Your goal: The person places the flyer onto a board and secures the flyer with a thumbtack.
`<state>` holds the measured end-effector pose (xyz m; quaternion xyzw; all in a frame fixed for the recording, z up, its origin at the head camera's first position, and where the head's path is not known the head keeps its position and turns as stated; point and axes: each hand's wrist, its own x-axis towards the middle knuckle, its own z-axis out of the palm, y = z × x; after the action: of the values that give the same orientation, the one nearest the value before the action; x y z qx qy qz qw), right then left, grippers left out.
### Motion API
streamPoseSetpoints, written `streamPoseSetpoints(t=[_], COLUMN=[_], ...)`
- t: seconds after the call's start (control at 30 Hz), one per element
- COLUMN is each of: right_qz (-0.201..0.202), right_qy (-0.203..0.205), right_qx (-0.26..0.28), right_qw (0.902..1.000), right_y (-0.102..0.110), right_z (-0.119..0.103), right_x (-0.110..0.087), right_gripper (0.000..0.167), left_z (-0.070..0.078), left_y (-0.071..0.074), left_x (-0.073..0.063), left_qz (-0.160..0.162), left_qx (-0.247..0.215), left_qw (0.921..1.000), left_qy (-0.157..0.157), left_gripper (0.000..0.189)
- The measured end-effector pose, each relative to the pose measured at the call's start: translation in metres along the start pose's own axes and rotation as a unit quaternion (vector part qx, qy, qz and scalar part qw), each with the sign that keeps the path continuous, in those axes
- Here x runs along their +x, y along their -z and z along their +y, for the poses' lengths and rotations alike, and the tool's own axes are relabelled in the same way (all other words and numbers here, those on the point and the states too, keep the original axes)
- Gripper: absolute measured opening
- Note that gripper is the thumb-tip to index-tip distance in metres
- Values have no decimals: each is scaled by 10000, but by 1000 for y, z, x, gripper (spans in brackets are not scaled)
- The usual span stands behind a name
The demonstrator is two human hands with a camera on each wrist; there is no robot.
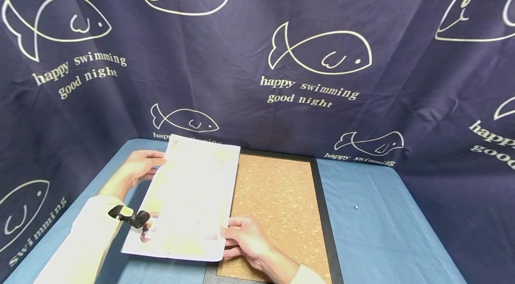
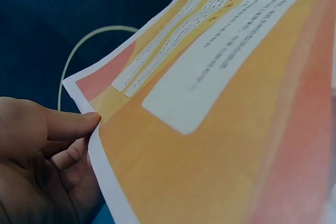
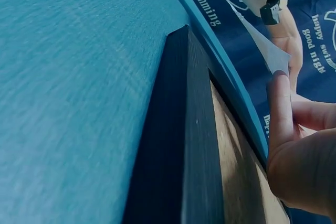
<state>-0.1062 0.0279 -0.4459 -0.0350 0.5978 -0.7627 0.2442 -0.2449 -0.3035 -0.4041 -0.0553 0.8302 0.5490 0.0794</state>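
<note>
Pinching paper sheet (image 1: 189, 199) edges: left hand (image 1: 138, 165), right hand (image 1: 245, 239).

A flat table covered in blue cloth (image 1: 374, 230) carries the items. A rectangular cork board with a thin black frame (image 1: 277, 212) lies flat on it, set toward the back edge near the centre. A small pale pin-like speck (image 1: 356, 207) rests on the cloth, well apart to the board's right.

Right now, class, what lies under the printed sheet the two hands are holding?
Under the printed sheet lies the left part of the cork board in its black frame, on the blue table. How far the board reaches beneath the sheet is hidden.
</note>
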Motion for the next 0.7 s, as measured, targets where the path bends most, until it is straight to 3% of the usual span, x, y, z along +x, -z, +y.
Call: streamPoseSetpoints(t=[0.27, 0.7], right_qz=[134, 219], right_qy=[15, 95], right_qx=[-17, -131], right_qw=[9999, 9996], right_y=[19, 43], right_z=[-2, -8], right_x=[-14, -31], right_gripper=[24, 28], left_z=[8, 1], left_y=[-15, -45], left_x=[-2, -1], left_qz=[-144, -131], left_qx=[-225, -565], left_qw=[9995, 9981], left_qy=[-188, -201], left_gripper=[45, 43])
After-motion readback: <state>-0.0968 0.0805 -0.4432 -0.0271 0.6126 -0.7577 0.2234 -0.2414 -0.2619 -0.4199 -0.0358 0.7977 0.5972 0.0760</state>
